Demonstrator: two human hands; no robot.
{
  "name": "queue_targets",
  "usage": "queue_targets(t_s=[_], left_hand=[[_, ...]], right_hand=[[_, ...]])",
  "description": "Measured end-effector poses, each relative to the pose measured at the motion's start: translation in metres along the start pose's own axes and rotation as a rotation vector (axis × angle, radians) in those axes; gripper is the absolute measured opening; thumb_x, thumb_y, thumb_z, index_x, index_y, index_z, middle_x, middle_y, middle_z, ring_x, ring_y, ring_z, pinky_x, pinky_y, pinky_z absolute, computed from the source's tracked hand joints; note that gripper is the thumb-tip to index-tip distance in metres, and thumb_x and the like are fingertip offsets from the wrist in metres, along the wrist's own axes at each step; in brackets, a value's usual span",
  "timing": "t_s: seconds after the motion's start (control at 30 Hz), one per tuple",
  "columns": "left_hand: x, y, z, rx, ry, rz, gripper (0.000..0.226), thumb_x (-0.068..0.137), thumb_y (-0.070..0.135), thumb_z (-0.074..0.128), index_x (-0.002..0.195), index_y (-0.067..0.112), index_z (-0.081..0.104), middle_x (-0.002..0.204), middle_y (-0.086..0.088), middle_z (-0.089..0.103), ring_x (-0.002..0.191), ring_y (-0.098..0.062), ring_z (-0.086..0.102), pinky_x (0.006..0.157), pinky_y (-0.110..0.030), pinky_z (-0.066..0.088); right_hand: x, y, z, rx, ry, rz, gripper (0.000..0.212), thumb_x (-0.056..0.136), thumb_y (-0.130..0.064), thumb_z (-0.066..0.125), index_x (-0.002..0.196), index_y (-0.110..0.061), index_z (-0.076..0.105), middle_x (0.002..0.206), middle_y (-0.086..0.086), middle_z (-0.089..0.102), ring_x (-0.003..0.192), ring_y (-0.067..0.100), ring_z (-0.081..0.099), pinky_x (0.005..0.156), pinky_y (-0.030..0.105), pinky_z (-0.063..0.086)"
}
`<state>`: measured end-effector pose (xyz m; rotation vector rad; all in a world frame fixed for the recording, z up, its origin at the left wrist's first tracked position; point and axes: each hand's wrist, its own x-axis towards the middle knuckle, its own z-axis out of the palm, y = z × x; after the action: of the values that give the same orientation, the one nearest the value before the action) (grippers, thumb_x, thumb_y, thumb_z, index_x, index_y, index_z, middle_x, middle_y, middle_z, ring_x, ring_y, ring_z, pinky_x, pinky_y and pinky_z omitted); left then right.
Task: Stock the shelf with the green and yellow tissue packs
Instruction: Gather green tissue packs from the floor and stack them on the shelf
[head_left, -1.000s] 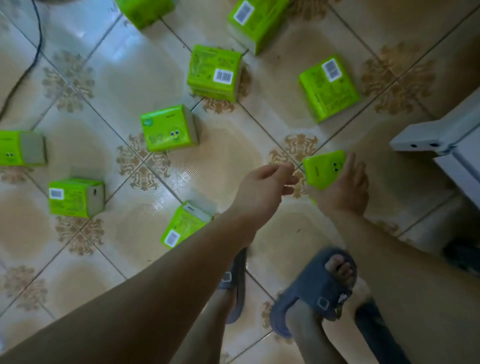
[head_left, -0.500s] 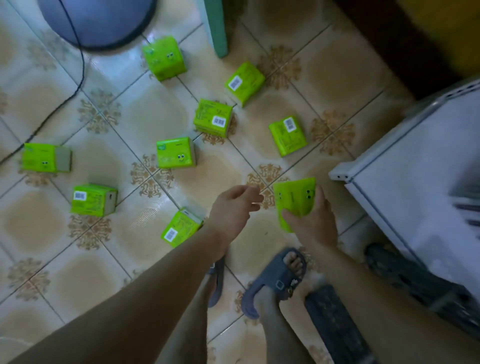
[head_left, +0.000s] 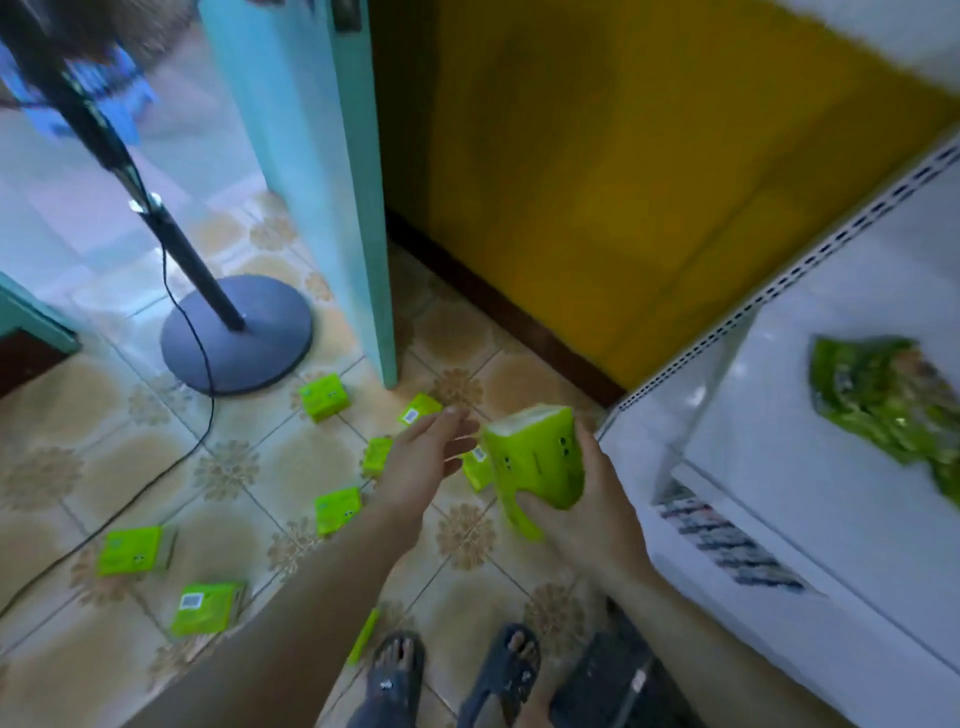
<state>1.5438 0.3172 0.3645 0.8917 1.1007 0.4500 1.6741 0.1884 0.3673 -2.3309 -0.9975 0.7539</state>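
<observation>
Green tissue packs (head_left: 322, 397): nine. Eight lie on the floor, one of them only a sliver beside the left forearm, plus one held pack (head_left: 535, 457). Hands: two, left hand (head_left: 421, 462) and right hand (head_left: 587, 514). Sandals (head_left: 395, 680): two. Fan stand (head_left: 236, 335): one. Crumpled green wrapper (head_left: 883, 400): one. White shelf (head_left: 831, 493): one.

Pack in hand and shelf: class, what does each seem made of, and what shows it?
Pack: likely thin, glossy plastic film; it deforms where the right hand grips it. Shelf: probably white painted metal, smooth, with a perforated upright.
</observation>
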Motion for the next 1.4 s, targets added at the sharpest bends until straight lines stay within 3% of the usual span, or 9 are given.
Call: queue_targets(t_s=[0.37, 0.47, 0.6, 0.7, 0.8, 0.9, 1.17, 1.3, 1.4], left_hand=[[-0.088, 0.203, 0.124, 0.006, -0.314, 0.351, 0.03, 0.097, 0.032, 0.048, 0.113, 0.013, 0.066, 0.11, -0.001, 0.07, 0.104, -0.015, 0.065, 0.093, -0.036, 0.048], [-0.108, 0.238, 0.172, 0.051, -0.38, 0.449, 0.029, 0.096, 0.034, 0.05, 0.11, 0.016, 0.068, 0.107, 0.0, 0.072, 0.101, -0.013, 0.066, 0.083, -0.03, 0.05], [-0.134, 0.271, 0.239, 0.055, -0.513, 0.55, 0.022, 0.087, 0.037, 0.057, 0.095, 0.027, 0.074, 0.106, -0.003, 0.072, 0.109, -0.026, 0.063, 0.094, -0.045, 0.048], [-0.15, 0.29, 0.294, 0.029, -0.579, 0.612, 0.021, 0.086, 0.026, 0.058, 0.078, 0.031, 0.077, 0.088, 0.006, 0.074, 0.098, -0.025, 0.064, 0.082, -0.037, 0.049], [-0.163, 0.304, 0.347, 0.037, -0.615, 0.677, 0.021, 0.092, 0.026, 0.054, 0.093, 0.026, 0.075, 0.099, 0.005, 0.074, 0.098, -0.016, 0.067, 0.085, -0.032, 0.052], [-0.168, 0.312, 0.393, 0.052, -0.609, 0.771, 0.021, 0.093, 0.026, 0.056, 0.11, 0.02, 0.067, 0.109, 0.004, 0.069, 0.104, -0.011, 0.063, 0.095, -0.032, 0.048], [-0.162, 0.324, 0.463, 0.233, -0.619, 0.778, 0.056, 0.093, 0.039, 0.056, 0.144, 0.029, 0.035, 0.147, 0.006, 0.037, 0.135, -0.015, 0.036, 0.101, -0.031, 0.034], [-0.152, 0.322, 0.472, 0.271, -0.62, 0.749, 0.062, 0.089, 0.034, 0.063, 0.143, 0.033, 0.033, 0.14, 0.006, 0.044, 0.125, -0.018, 0.047, 0.104, -0.042, 0.042], [-0.146, 0.323, 0.475, 0.298, -0.609, 0.793, 0.064, 0.089, 0.022, 0.064, 0.143, 0.032, 0.033, 0.123, 0.01, 0.05, 0.111, -0.014, 0.055, 0.094, -0.036, 0.048]], right_hand=[[-0.083, -0.108, -0.221, 0.134, 0.29, -0.298, 0.095, 0.073, -0.056, 0.072, 0.137, -0.064, 0.004, 0.139, -0.034, 0.021, 0.127, -0.002, 0.032, 0.105, 0.032, 0.04], [-0.107, -0.119, -0.279, 0.091, 0.407, -0.385, 0.096, 0.066, -0.064, 0.071, 0.14, -0.062, 0.01, 0.142, -0.034, 0.028, 0.125, -0.008, 0.036, 0.101, 0.024, 0.04], [-0.133, -0.119, -0.353, 0.052, 0.513, -0.488, 0.097, 0.06, -0.061, 0.071, 0.138, -0.062, 0.014, 0.137, -0.038, 0.036, 0.123, -0.017, 0.037, 0.097, 0.014, 0.039], [-0.152, -0.111, -0.409, 0.002, 0.608, -0.52, 0.095, 0.06, -0.057, 0.075, 0.134, -0.066, 0.017, 0.13, -0.044, 0.037, 0.118, -0.021, 0.038, 0.09, 0.004, 0.037], [-0.163, -0.092, -0.467, -0.105, 0.693, -0.505, 0.093, 0.059, -0.06, 0.075, 0.134, -0.064, 0.021, 0.132, -0.042, 0.036, 0.116, -0.021, 0.039, 0.088, 0.0, 0.035], [-0.161, -0.063, -0.523, -0.19, 0.747, -0.43, 0.091, 0.057, -0.062, 0.074, 0.136, -0.059, 0.026, 0.134, -0.033, 0.04, 0.117, -0.014, 0.042, 0.097, 0.013, 0.037], [-0.129, -0.002, -0.644, -0.278, 0.631, -0.16, 0.083, 0.075, -0.039, 0.077, 0.141, -0.05, 0.028, 0.139, -0.017, 0.041, 0.114, 0.008, 0.048, 0.085, 0.02, 0.039], [-0.098, 0.011, -0.666, -0.363, 0.491, -0.075, 0.082, 0.076, -0.042, 0.076, 0.142, -0.049, 0.027, 0.141, -0.012, 0.042, 0.117, 0.011, 0.047, 0.092, 0.026, 0.039], [-0.076, 0.014, -0.668, -0.454, 0.418, -0.083, 0.074, 0.08, -0.042, 0.071, 0.141, -0.051, 0.029, 0.15, -0.013, 0.034, 0.132, 0.011, 0.037, 0.106, 0.028, 0.031]])
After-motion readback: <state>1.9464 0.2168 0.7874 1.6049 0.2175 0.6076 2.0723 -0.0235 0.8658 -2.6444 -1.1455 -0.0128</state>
